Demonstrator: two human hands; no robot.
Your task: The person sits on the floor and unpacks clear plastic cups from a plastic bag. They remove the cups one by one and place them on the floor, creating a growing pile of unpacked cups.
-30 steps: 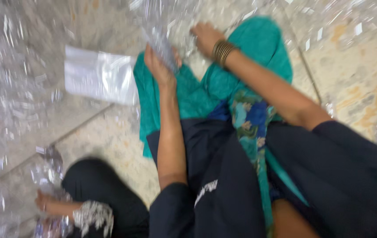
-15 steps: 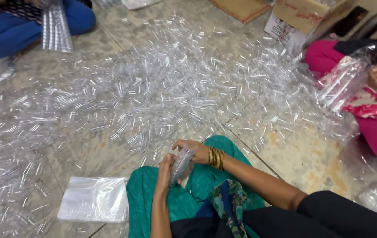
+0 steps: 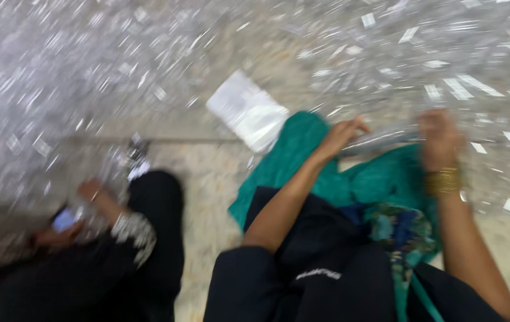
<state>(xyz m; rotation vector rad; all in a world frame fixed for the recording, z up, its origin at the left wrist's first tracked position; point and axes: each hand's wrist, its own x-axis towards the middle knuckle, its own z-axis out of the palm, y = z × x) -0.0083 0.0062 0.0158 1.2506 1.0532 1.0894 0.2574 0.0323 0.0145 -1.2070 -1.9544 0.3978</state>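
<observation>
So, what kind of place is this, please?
Probably an informal packing workroom, with work done seated on the floor. Clear plastic pieces cover the stone floor, a flat clear bag lies nearby, and the left hand and right hand handle clear plastic.

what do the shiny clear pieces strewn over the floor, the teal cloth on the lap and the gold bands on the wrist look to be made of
The shiny clear pieces look like thin clear plastic: see-through, with bright glints, though blurred. The teal cloth seems a soft matte woven fabric, as it folds and drapes. The gold bands on the right hand's wrist look like polished metal, yellow and ridged; plated plastic cannot be ruled out.
</observation>
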